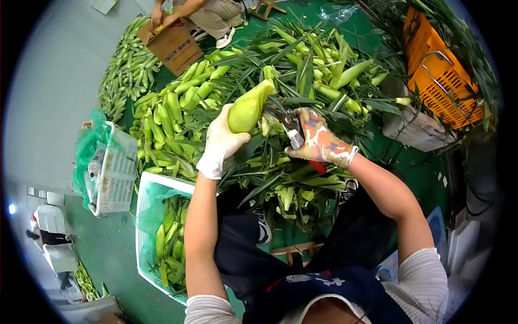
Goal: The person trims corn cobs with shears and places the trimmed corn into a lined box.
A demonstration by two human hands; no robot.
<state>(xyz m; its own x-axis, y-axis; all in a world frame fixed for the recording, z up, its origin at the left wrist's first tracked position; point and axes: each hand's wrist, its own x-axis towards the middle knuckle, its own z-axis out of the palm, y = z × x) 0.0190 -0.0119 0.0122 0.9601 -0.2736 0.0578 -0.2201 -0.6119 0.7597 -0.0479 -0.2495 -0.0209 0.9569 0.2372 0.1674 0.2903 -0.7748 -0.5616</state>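
Note:
My left hand (222,137), in a white glove, is closed around the lower end of a green corn ear (245,112) that tilts up to the right. My right hand (319,139), in a camouflage-patterned glove, grips pruning shears (291,127) with red on the handle. The dark blades point up-left, close beside the ear's upper end; whether they touch it I cannot tell. Behind and below both hands lies a heap of corn ears and loose green leaves (286,191).
At the lower left stands a white crate (144,243) with corn in green netting. A white basket (120,175) is behind it. Another person handles a cardboard box (175,48) at the top. An orange basket (440,81) sits at the upper right.

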